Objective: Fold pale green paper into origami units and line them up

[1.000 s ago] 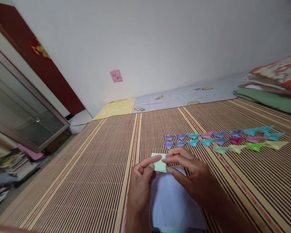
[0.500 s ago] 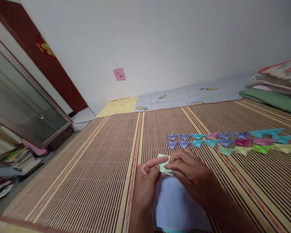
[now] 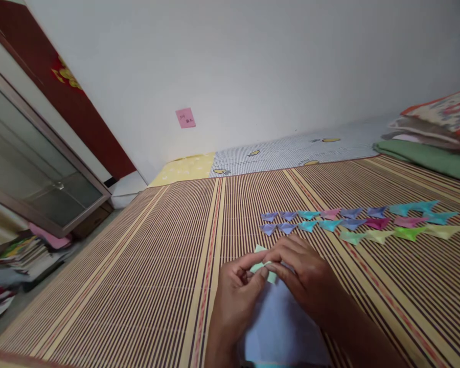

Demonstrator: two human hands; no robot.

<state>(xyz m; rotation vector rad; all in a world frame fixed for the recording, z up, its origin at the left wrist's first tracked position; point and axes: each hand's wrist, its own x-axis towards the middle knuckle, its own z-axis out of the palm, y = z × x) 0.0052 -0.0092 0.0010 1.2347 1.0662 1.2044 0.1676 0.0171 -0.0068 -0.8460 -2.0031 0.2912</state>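
Between my two hands is a small piece of pale green paper (image 3: 271, 277), partly folded and largely covered by my fingers. My left hand (image 3: 237, 286) pinches it from the left with thumb and forefinger. From the right, my right hand (image 3: 297, 263) grips the same paper, its fingertips meeting those of the left. Beneath the hands lies a bluish-white flat surface (image 3: 279, 327), its kind unclear. Just beyond, several folded paper shapes (image 3: 331, 225) in purple, blue, pink, green and yellow stand in rows on the striped mat.
The striped mat (image 3: 157, 266) covers the bed. Folded green cloth (image 3: 425, 161) and a patterned cushion (image 3: 444, 115) are stacked at the right rear. A pink note (image 3: 185, 118) is stuck on the wall. At left stand a glass-doored cabinet (image 3: 42, 168) and piled books (image 3: 26, 253).
My left thumb and fingers have shifted right, closer to my right fingertips. The green paper has turned and more of it is covered. The view has shifted slightly.
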